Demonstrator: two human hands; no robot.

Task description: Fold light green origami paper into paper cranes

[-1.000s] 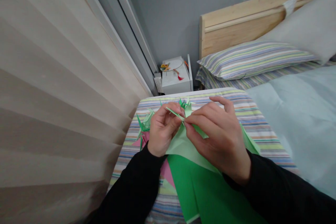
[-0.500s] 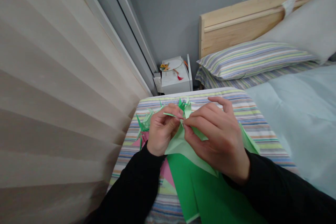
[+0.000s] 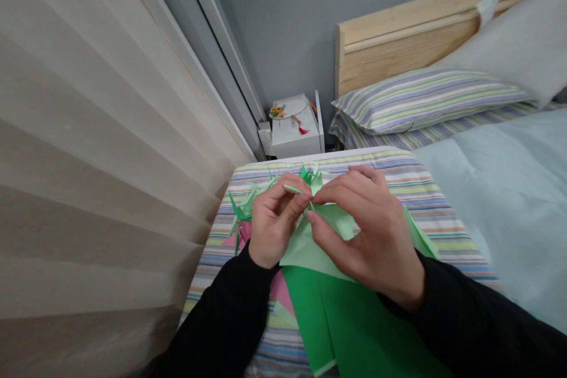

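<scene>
My left hand (image 3: 278, 218) pinches a small folded piece of light green paper (image 3: 292, 189) between thumb and fingers. A narrow tip of it pokes out toward my right hand (image 3: 367, 224), whose index finger and thumb close around that tip. Most of the folded paper is hidden by the fingers. Under my hands lies a light green paper sheet (image 3: 305, 251), partly over a large dark green sheet (image 3: 319, 307). Folded green paper cranes (image 3: 243, 207) stand beside my left hand, and more green folded paper (image 3: 308, 175) shows just behind the fingers.
A striped cloth (image 3: 447, 236) covers the table. Pink paper (image 3: 281, 290) peeks out near my left wrist. A pleated curtain (image 3: 110, 159) hangs at the left. Beyond the table are a white nightstand (image 3: 295, 140) and a bed with a striped pillow (image 3: 434, 100).
My right thumb has come away slightly from the index finger at the paper's tip. The folded paper in my left hand has tilted a little, showing more of its edge.
</scene>
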